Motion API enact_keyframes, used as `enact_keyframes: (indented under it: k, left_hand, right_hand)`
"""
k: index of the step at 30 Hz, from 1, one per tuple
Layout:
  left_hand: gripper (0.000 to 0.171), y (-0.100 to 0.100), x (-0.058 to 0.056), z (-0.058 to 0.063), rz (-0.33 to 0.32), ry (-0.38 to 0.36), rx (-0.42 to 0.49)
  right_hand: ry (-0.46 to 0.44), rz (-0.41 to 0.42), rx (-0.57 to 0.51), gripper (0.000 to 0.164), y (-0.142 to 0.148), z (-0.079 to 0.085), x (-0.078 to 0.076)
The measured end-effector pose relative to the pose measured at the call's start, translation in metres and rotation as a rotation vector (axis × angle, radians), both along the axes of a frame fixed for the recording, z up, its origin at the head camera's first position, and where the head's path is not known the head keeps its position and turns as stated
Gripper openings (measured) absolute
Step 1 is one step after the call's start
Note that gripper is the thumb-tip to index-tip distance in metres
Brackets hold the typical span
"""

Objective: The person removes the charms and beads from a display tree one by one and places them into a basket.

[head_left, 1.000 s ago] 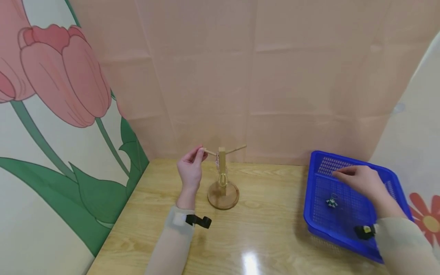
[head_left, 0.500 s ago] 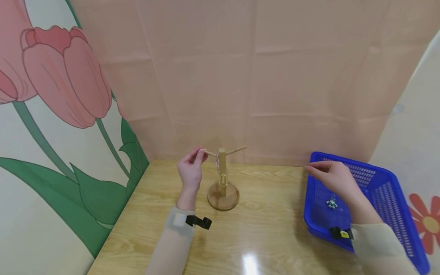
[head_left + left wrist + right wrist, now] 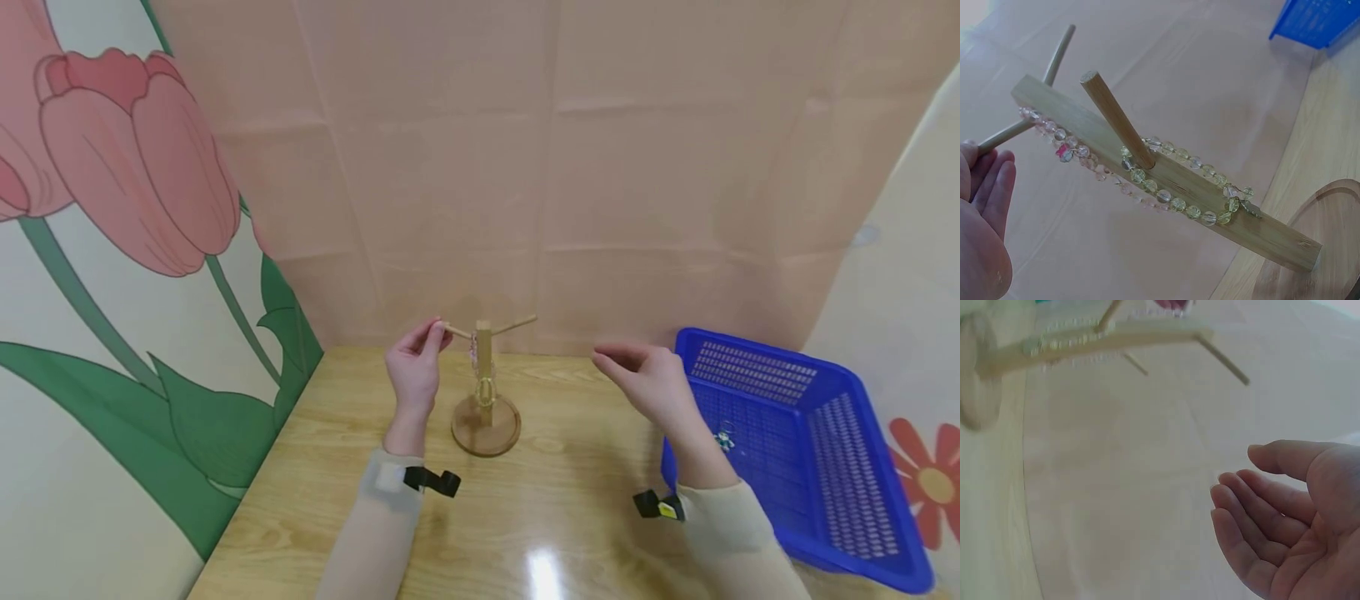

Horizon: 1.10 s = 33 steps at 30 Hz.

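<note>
My left hand (image 3: 415,367) pinches the tip of the left upper peg (image 3: 1005,137) of a wooden jewelry stand (image 3: 1072,115). From that peg, close to the post, hangs a pink beaded bracelet (image 3: 1060,134). A yellowish clear-bead bracelet (image 3: 1175,203) with a leaf-like charm loops over a lower front peg (image 3: 1110,109). The opposite upper peg (image 3: 516,324) is bare. My right hand (image 3: 648,385) hovers between stand and basket, thumb apart from loosely bent fingers (image 3: 1254,525), with nothing between them in the right wrist view.
A blue plastic basket (image 3: 873,471) stands on the right of the wooden table (image 3: 577,467). Inside it lies a small green-and-white trinket with a ring (image 3: 723,439), partly overlapped by my right forearm. A pinkish cloth backdrop (image 3: 450,167) rises behind the table.
My right hand has moved left, from over the basket to the space between basket and stand. The left hand keeps its pinch on the peg and stays in place.
</note>
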<state>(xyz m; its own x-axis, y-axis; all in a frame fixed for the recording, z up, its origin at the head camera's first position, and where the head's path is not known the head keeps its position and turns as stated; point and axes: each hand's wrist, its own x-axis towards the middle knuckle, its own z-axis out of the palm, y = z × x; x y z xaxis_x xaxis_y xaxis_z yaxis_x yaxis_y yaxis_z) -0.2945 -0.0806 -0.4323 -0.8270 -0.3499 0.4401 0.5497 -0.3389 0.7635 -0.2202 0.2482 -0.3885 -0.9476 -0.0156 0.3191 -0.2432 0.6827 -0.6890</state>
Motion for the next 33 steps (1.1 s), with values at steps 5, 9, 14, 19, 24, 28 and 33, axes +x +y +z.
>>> enact_keyframes:
  k: [5,9,14,19,24,28,33]
  left_hand:
    - [0.031,0.000,0.000,0.000,-0.003,0.011,-0.001]
    - [0.025,0.000,0.000,0.001,-0.002,0.005,-0.001]
    - [0.018,0.000,-0.001,0.000,-0.003,0.001,0.004]
    - [0.018,0.000,0.000,0.002,-0.006,0.004,0.007]
    - [0.015,0.000,0.001,0.004,-0.010,-0.003,0.012]
    - [0.016,-0.001,0.001,0.002,-0.014,-0.008,0.013]
    - [0.016,-0.001,0.000,0.001,-0.017,-0.010,0.010]
  right_hand:
    - [0.028,0.026,-0.067,0.031,-0.024,-0.011,-0.006]
    - [0.042,0.025,-0.135,0.029,-0.041,-0.022,-0.006]
    - [0.068,0.033,-0.223,0.025,-0.056,-0.037,-0.005]
    - [0.114,0.043,-0.314,0.021,-0.065,-0.047,-0.007]
    - [0.124,0.060,-0.376,0.021,-0.074,-0.054,-0.008]
    - [0.103,0.073,-0.410,0.023,-0.080,-0.063,-0.011]
    - [0.090,0.087,-0.382,0.019,-0.088,-0.073,-0.015]
